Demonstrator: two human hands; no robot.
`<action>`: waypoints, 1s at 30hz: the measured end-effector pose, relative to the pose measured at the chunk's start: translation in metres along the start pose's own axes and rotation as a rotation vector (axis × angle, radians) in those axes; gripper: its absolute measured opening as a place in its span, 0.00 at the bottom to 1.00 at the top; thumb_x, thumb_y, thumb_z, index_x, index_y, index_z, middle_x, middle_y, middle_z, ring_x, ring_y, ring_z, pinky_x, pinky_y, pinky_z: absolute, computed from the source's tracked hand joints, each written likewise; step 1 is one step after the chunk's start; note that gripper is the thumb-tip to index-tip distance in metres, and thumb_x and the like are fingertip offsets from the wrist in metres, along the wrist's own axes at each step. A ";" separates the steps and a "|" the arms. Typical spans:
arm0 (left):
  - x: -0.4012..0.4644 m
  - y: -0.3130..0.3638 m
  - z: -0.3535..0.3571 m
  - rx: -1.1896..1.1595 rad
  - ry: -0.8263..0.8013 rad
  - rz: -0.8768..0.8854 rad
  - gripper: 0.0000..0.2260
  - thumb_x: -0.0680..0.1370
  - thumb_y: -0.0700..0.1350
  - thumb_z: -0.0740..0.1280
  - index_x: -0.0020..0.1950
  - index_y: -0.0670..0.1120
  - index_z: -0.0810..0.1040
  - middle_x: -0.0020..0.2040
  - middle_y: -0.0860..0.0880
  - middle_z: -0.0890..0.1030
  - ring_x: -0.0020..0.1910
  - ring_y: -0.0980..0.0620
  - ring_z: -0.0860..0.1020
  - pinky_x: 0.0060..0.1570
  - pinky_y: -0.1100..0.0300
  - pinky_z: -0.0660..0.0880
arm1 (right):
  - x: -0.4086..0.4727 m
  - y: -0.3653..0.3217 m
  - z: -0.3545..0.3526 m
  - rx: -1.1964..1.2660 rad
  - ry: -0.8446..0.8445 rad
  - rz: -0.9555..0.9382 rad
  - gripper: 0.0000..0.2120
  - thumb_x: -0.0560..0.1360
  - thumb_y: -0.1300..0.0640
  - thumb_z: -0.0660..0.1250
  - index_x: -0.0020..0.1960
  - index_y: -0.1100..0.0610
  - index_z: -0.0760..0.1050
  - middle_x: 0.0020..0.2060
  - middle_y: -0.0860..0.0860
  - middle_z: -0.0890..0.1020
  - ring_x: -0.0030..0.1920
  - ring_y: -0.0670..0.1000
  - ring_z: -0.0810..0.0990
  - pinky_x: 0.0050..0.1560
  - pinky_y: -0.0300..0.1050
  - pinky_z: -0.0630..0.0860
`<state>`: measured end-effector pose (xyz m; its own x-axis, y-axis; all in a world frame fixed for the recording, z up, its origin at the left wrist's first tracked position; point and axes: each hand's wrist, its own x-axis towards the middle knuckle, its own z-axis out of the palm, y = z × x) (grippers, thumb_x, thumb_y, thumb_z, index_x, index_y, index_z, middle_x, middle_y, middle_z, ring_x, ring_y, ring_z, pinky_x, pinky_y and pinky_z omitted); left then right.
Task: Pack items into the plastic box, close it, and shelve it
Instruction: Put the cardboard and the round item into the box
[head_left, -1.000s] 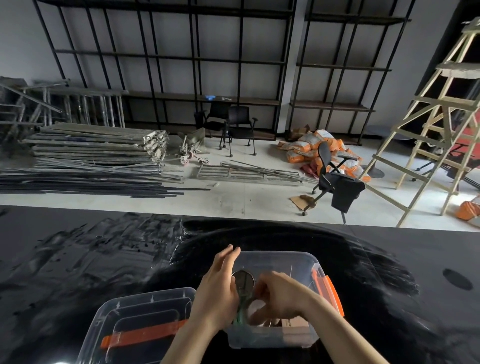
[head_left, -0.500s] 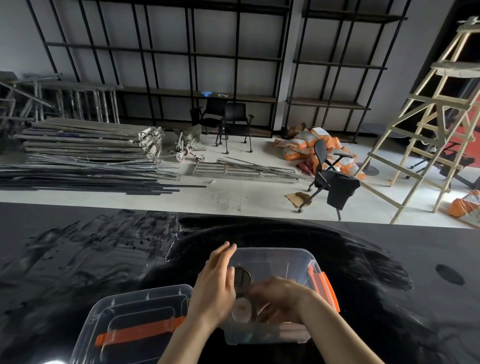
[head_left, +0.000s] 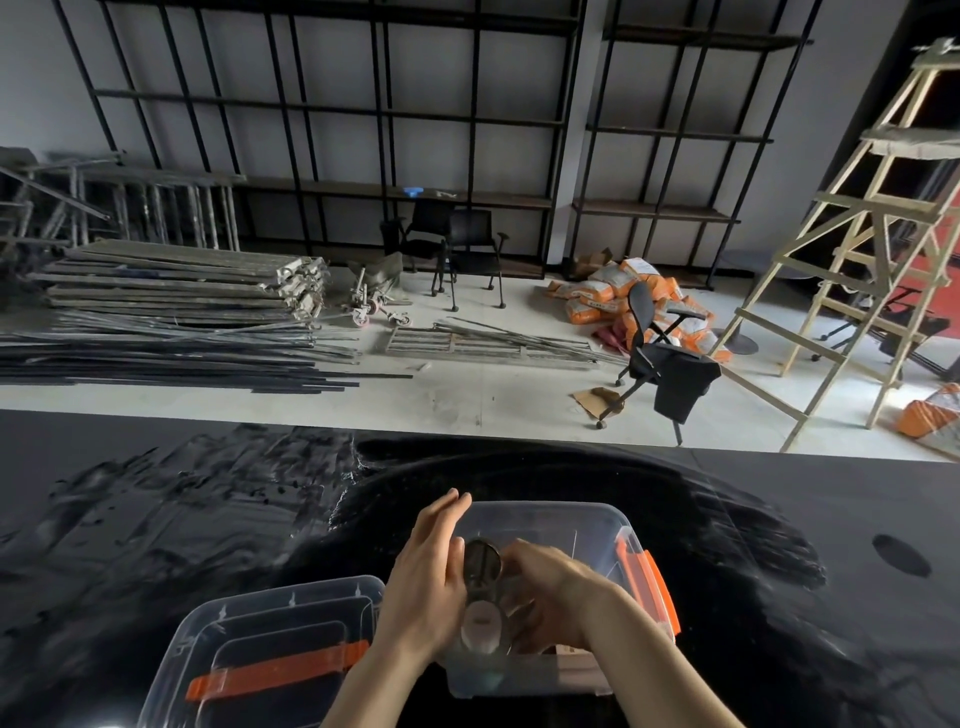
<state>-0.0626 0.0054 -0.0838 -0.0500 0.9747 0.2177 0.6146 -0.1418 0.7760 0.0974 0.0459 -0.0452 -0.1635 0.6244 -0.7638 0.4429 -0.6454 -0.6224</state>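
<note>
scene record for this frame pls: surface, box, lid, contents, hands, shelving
surface: black table, smeared
box: clear plastic box with orange latch, open, upright on the table
lid: clear lid with orange handle, flat on the table, left of the box, not fitted
contents: dark round item and pale round item visible; the rest unclear
hands: left hand over the box's left rim, right hand inside the box; grip on either item unclear
shelving: black metal shelves at the back wall, mostly bare

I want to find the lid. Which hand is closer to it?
Left. The left hand is at the box's left wall, right beside the lid. The right hand is inside the box, farther away.
</note>
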 end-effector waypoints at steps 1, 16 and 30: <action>0.002 0.000 0.000 -0.002 0.001 0.000 0.22 0.83 0.41 0.57 0.77 0.55 0.65 0.77 0.62 0.62 0.73 0.59 0.67 0.70 0.57 0.69 | 0.001 -0.004 0.002 -0.020 0.001 0.002 0.19 0.72 0.50 0.64 0.55 0.62 0.81 0.50 0.60 0.86 0.48 0.62 0.86 0.54 0.54 0.83; 0.010 0.001 -0.003 -0.008 0.016 0.017 0.21 0.83 0.41 0.56 0.76 0.53 0.67 0.76 0.59 0.65 0.73 0.57 0.69 0.69 0.57 0.70 | -0.007 -0.011 0.008 -0.313 0.190 -0.098 0.23 0.76 0.44 0.59 0.56 0.60 0.82 0.52 0.60 0.86 0.49 0.62 0.86 0.52 0.55 0.84; -0.036 -0.076 -0.126 0.178 0.428 -0.487 0.17 0.80 0.51 0.61 0.68 0.50 0.73 0.66 0.47 0.78 0.63 0.49 0.76 0.60 0.55 0.72 | -0.055 -0.054 0.138 -0.454 0.325 -0.988 0.07 0.78 0.51 0.67 0.53 0.50 0.82 0.47 0.46 0.86 0.46 0.47 0.83 0.49 0.43 0.80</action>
<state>-0.2072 -0.0411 -0.0761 -0.6399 0.7603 0.1116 0.5613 0.3633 0.7436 -0.0389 -0.0137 0.0070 -0.4120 0.8989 0.1490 0.5365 0.3715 -0.7578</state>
